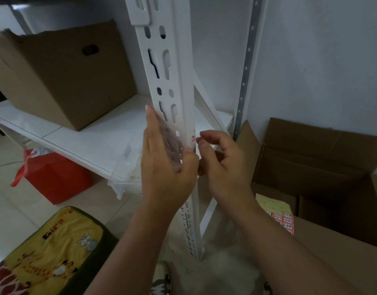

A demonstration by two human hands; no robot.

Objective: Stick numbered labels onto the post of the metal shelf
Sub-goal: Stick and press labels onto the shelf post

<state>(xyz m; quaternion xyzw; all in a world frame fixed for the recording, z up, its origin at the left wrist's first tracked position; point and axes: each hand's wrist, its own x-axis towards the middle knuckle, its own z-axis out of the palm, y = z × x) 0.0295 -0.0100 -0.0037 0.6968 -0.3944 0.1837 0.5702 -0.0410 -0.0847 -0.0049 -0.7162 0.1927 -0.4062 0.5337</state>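
Note:
The white slotted metal post [174, 81] of the shelf runs down the middle of the view. My left hand [166, 158] lies flat against the post's front face, fingers straight and blurred by motion. My right hand [221, 158] is at the post's right edge with fingers curled; its fingertips touch a small red-and-white label [193, 136] at the post's corner. Whether the label sticks to the post or hangs from my fingers I cannot tell. A sheet of red numbered labels [281, 213] lies on a cardboard box flap at the lower right.
A closed cardboard box [62, 75] stands on the white shelf board [94, 135]. Open cardboard boxes [323, 167] sit at the right. A red bag [53, 175] and a clear plastic bin [123, 179] lie under the shelf; a yellow cartoon cushion [49, 248] is lower left.

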